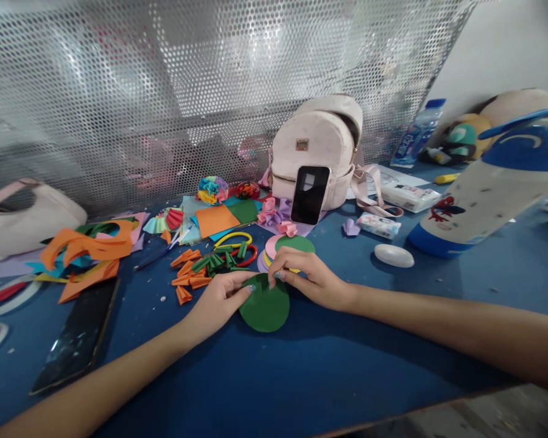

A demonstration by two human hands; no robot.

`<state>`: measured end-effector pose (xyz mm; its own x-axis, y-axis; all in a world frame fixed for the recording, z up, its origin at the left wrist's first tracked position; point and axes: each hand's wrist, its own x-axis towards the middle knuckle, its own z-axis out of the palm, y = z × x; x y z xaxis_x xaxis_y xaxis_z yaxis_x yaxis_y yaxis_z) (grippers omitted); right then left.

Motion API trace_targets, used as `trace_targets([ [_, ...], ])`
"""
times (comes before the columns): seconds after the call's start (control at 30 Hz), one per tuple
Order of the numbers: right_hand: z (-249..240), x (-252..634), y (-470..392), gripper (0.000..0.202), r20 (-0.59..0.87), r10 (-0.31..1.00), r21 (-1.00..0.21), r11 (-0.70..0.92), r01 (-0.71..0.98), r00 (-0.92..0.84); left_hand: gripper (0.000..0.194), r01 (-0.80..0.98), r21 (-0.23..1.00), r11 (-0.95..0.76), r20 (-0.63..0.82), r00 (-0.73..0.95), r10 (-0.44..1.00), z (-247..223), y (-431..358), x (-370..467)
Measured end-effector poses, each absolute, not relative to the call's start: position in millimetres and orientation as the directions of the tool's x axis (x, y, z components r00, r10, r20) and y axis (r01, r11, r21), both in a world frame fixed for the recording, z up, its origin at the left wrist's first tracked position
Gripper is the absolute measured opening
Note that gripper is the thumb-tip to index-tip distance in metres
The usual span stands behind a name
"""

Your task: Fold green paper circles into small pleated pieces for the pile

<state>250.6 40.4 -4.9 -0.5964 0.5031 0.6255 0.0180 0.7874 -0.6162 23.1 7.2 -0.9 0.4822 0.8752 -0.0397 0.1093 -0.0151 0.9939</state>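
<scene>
A dark green paper circle (pixel 265 309) is held just above the blue table, near its front middle. My left hand (pixel 221 301) pinches its upper left edge between thumb and fingers. At its top edge, my right hand (pixel 308 278) has thumb and forefinger pressed together on the paper. Just behind my right hand lie more paper circles, a green one (pixel 296 244) and a pink one (pixel 271 246) among them. Several folded green paper pieces (pixel 219 260) and orange ones (pixel 187 274) lie beyond my left hand, beside yellow and red rings.
A phone (pixel 310 194) leans on a white backpack (pixel 311 143) at the back. Another phone (pixel 80 334) and orange paper scraps (pixel 89 246) lie left, near scissors (pixel 158 250). To the right stand a large bottle (pixel 488 188), tissue packs (pixel 410 197) and a white oval object (pixel 393 255).
</scene>
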Motion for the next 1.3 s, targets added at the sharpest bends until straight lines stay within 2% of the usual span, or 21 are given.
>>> trace_targets([
  [0.4, -9, 252, 41, 0.033, 0.661, 0.531, -0.602, 0.797, 0.048, -0.529, 0.031, 0.145, 0.989, -0.037, -0.039, 0.487, 0.872, 1, 7, 24],
  [0.67, -7, 253, 40, 0.026, 0.717, 0.551, -0.588, 0.807, 0.053, -0.427, 0.038, 0.095, 0.995, 0.039, -0.077, 0.442, 0.894, -2, 6, 23],
  [0.8, -5, 254, 37, 0.03, 0.705, 0.499, -0.553, 0.831, 0.049, -0.503, 0.042, 0.044, 0.998, 0.044, -0.056, 0.332, 0.942, -3, 7, 23],
  [0.97, -4, 253, 34, 0.028, 0.687, 0.416, -0.44, 0.891, 0.115, -0.595, 0.047, -0.046, 0.997, 0.065, -0.052, 0.248, 0.967, -7, 9, 21],
  [1.13, -4, 252, 33, 0.027, 0.669, 0.405, -0.359, 0.91, 0.205, -0.623, 0.044, -0.064, 0.996, 0.067, -0.052, 0.214, 0.975, -10, 9, 19],
  [1.3, -4, 252, 33, 0.026, 0.668, 0.375, -0.324, 0.924, 0.202, -0.642, 0.046, -0.072, 0.995, 0.073, -0.057, 0.198, 0.979, -9, 9, 19],
])
